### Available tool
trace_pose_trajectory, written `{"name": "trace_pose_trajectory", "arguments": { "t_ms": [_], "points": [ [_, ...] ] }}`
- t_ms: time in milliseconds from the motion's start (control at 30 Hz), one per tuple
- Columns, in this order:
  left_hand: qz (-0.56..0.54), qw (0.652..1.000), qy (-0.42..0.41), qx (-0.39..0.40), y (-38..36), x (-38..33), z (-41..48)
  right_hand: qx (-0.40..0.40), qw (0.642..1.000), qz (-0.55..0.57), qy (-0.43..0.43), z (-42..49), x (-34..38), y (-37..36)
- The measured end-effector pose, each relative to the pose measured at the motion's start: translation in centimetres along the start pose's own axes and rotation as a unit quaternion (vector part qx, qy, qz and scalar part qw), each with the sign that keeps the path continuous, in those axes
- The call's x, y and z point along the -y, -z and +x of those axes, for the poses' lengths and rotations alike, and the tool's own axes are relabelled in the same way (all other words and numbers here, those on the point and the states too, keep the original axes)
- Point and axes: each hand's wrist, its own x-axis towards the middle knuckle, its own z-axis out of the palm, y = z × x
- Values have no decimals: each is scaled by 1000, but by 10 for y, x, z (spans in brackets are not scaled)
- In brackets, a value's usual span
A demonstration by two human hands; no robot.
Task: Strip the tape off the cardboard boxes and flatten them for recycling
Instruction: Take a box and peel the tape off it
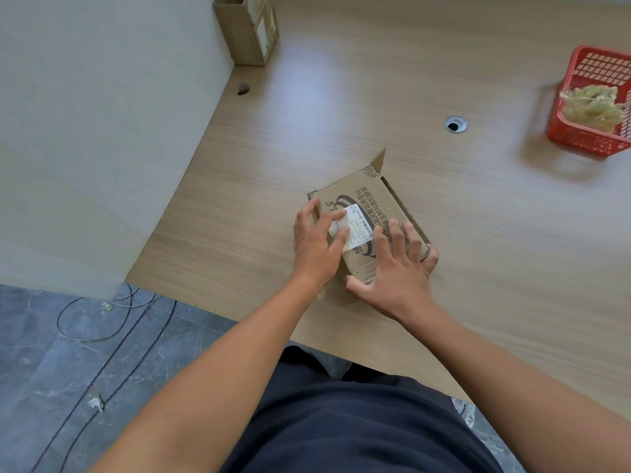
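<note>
A small brown cardboard box (370,203) with black print and a white shipping label (353,227) lies on the wooden table (341,114). One flap sticks up at its far corner. My left hand (319,242) lies on the box's left side, fingers spread over the label. My right hand (397,268) covers the near right part, fingers spread, the thumb along the near edge and the little finger over the right corner. Both hands press flat on the top face.
A second cardboard box (249,27) stands upright at the table's far left against a grey wall. A red plastic basket (592,131) holding crumpled tape sits at the right edge. Two cable holes (456,125) pierce the table. Cables lie on the dark floor (85,353).
</note>
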Motion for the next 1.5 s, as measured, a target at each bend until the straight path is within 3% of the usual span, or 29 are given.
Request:
{"name": "trace_pose_trajectory", "arguments": {
  "t_ms": [133,233,333,467,600,800,967,1067,1233,1500],
  "points": [
    [54,998,-37,-9,1,-2,12,-4,1000,9,-2,2,0,-1],
    [86,994,-49,52,13,5,13,-7,1000,26,10,0,-7,1],
    [52,990,-95,95,26,15,1,-11,998,53,22,-2,-13,5],
    [-16,984,-172,53,41,22,-13,-27,997,67,28,-4,-13,18],
    [2,978,-210,14,51,5,-11,-19,993,115,33,1,-13,37],
    [-36,980,-197,-9,63,-27,2,23,950,308,-42,1,1,52],
    [-50,983,-174,38,81,-46,22,28,927,359,-106,-5,17,64],
    [-12,972,-228,47,88,-54,33,21,914,385,-127,-5,29,68],
    [67,947,-309,49,87,-53,41,-7,911,375,-174,-8,46,57],
    [-19,977,-196,85,81,-17,45,-27,952,216,-217,4,68,53]
  ]
}}
